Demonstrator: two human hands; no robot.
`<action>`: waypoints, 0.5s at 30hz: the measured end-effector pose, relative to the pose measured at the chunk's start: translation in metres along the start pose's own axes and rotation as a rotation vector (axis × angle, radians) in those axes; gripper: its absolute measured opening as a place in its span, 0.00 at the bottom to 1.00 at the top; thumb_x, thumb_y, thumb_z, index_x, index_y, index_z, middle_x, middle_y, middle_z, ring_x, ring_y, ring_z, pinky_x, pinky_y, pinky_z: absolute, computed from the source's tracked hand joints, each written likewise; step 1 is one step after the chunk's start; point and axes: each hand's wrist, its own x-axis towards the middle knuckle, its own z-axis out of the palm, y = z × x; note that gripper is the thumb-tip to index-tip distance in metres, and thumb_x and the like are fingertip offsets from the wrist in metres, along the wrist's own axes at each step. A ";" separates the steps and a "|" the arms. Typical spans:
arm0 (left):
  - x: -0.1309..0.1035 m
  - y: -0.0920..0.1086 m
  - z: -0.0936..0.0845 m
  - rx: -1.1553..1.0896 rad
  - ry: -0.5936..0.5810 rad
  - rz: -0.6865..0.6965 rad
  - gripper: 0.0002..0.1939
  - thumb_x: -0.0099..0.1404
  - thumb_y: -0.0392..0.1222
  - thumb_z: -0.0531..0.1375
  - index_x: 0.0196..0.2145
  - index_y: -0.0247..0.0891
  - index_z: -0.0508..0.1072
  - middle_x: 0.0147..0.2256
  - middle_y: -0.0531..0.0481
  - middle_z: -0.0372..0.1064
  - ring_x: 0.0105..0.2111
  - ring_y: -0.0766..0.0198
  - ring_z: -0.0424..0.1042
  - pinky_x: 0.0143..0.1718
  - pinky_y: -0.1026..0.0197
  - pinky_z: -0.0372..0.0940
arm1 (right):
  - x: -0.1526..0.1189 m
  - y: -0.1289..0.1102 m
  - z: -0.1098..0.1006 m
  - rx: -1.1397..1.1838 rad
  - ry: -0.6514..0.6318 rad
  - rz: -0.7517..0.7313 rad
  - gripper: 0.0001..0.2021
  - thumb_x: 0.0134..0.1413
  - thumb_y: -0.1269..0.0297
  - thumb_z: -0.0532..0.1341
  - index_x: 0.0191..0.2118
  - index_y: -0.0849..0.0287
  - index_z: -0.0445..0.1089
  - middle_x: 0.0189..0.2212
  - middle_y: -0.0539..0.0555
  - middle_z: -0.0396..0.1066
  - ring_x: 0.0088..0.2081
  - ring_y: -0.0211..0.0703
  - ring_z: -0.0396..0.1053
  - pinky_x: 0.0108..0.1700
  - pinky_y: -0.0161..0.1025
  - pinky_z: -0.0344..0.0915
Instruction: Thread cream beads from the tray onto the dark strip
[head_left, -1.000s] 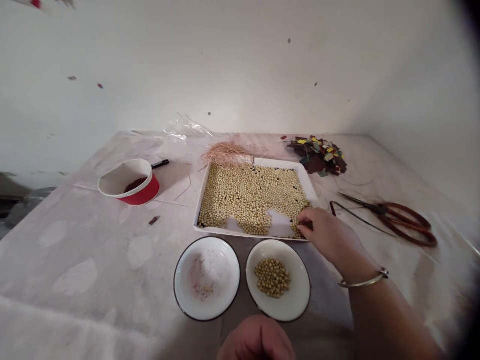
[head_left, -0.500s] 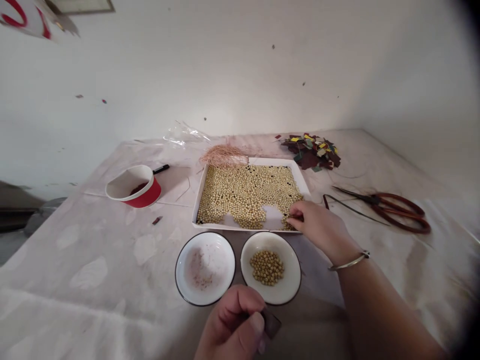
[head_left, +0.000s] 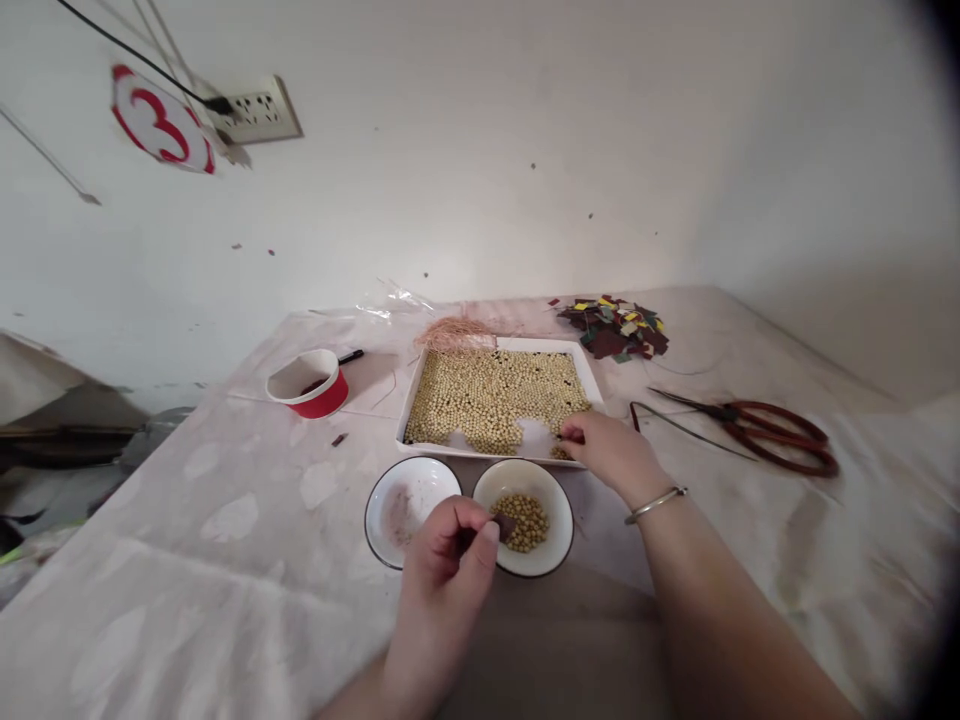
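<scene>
My left hand pinches a small dark brown piece between thumb and finger, over the front of two white bowls. Several golden beads lie in the right bowl; the left bowl has pinkish specks inside. At the front right corner of the white tray, my right hand has its fingertips pressed together among pale round beads. Whatever those fingertips hold is too small to make out.
Behind the tray are copper-coloured wires. A heap of coloured scraps lies at the back right, scissors at the right. On the left stand a red and white cup and a black pen.
The view has shifted, showing more wall and a socket. My left hand has moved up and forward with the brown piece, now over the bowls. My right hand stays at the tray's corner.
</scene>
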 end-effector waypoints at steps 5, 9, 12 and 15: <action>0.016 0.020 0.010 0.397 -0.094 0.190 0.07 0.63 0.39 0.54 0.27 0.38 0.66 0.25 0.53 0.64 0.25 0.66 0.63 0.26 0.64 0.59 | 0.000 0.002 0.001 -0.009 -0.042 -0.051 0.09 0.58 0.60 0.59 0.38 0.60 0.71 0.36 0.52 0.73 0.36 0.41 0.70 0.38 0.41 0.66; 0.035 0.022 0.020 0.689 -0.125 0.392 0.06 0.63 0.36 0.54 0.29 0.38 0.68 0.28 0.51 0.68 0.30 0.63 0.67 0.31 0.61 0.60 | 0.001 0.003 0.002 -0.022 -0.067 -0.052 0.10 0.60 0.59 0.58 0.40 0.62 0.69 0.38 0.53 0.71 0.38 0.42 0.70 0.41 0.45 0.68; 0.042 0.013 0.024 0.759 -0.150 0.469 0.06 0.62 0.36 0.54 0.29 0.38 0.70 0.29 0.48 0.70 0.32 0.59 0.67 0.34 0.57 0.60 | 0.002 0.004 0.004 -0.011 -0.057 -0.043 0.10 0.60 0.60 0.58 0.40 0.62 0.69 0.38 0.53 0.71 0.38 0.41 0.71 0.40 0.45 0.68; 0.044 0.000 0.023 0.797 -0.147 0.528 0.07 0.63 0.35 0.54 0.28 0.38 0.71 0.29 0.46 0.71 0.32 0.57 0.67 0.36 0.55 0.60 | 0.005 0.006 0.009 0.022 -0.017 -0.035 0.10 0.60 0.60 0.58 0.39 0.62 0.70 0.36 0.52 0.71 0.37 0.41 0.70 0.40 0.44 0.68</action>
